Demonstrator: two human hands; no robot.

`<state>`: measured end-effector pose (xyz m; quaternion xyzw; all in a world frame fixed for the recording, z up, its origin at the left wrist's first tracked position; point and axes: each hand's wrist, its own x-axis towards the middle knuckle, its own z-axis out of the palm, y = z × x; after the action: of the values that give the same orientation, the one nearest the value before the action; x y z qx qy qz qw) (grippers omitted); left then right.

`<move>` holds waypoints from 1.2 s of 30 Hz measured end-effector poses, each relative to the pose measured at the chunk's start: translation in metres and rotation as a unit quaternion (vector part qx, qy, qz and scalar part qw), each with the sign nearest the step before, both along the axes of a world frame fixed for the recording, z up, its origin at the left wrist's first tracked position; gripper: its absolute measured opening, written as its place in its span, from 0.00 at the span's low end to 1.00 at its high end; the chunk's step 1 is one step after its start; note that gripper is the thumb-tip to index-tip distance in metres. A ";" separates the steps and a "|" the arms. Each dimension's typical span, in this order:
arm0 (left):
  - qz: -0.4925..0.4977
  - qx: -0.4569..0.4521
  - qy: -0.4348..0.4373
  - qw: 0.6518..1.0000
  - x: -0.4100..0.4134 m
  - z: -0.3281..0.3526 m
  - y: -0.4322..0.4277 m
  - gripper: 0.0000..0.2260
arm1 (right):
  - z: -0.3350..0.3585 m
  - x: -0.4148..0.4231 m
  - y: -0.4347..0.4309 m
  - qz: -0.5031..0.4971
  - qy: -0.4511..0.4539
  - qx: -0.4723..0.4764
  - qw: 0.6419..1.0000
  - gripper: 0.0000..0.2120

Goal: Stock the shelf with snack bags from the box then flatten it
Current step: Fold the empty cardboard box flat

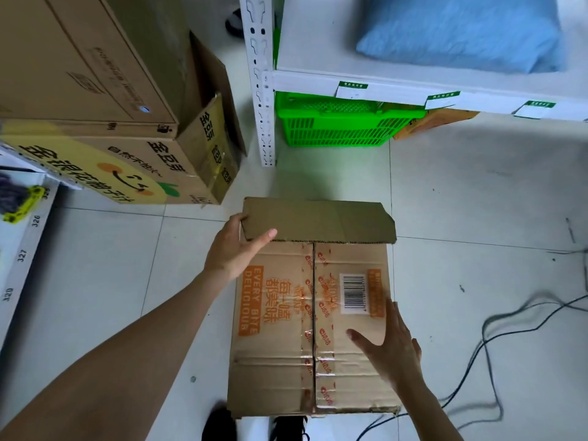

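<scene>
Flat on the tiled floor (pixel 477 202), printed side up: the snack box (pixel 286 313), collapsed and to all appearance emptied (no bags visible in or on it). Lying just in front of the white shelf (pixel 350 81), near the middle of the view.

Pinching the left corner of its far flap (pixel 318 221) with the left hand (pixel 235 249), thumb on top and fingers curled underneath. Probably for folding that flap down flat against the main panel, though hard to say for certain. Pressing the near right part with the right hand (pixel 388 348), palm down, fingers straight and spread, grasping nothing. Most likely for pinning the cardboard against sliding or springing up during the work on the flap. Judged to be well into the flattening step, with stocking apparently finished.

By count:
- One flattened box, with one flap in the grip, two hands on it and one barcode label (pixel 353 294) on the right panel.
- On the shelf, one blue soft bag (pixel 461 30), blurred, and three price tags (pixel 351 89) along the front rim.
- Beneath the shelf, one green basket (pixel 334 128), with one orange pack (pixel 436 122) just beside it.
- To the left, at least two stacked cartons (pixel 79 74).
- To the right, several dark cables (pixel 496 329) across the tiles, too tangled for counting.
</scene>
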<state>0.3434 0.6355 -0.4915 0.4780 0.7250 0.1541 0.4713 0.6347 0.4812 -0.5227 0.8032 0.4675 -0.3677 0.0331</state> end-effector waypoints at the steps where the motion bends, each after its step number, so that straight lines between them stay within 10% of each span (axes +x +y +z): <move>1: 0.005 -0.002 0.006 1.000 0.000 -0.004 -0.001 0.36 | 0.002 0.001 0.001 -0.002 -0.004 0.002 1.000 0.57; 6: -0.007 0.025 0.058 0.998 -0.001 -0.022 0.003 0.24 | 0.019 0.000 0.040 -0.036 0.003 0.025 0.999 0.53; 17: 0.013 -0.161 0.011 0.987 -0.003 -0.074 -0.036 0.46 | -0.028 -0.012 0.111 -0.155 0.063 0.033 0.985 0.45; 36: 0.147 -0.193 -0.104 0.964 -0.031 -0.076 -0.056 0.40 | -0.068 -0.040 0.093 -0.208 0.111 0.041 0.971 0.44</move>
<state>0.3123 0.5794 -0.5675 0.2471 0.7505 0.1278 0.5995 0.5947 0.5739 -0.5903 0.8377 0.3061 -0.4335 -0.1290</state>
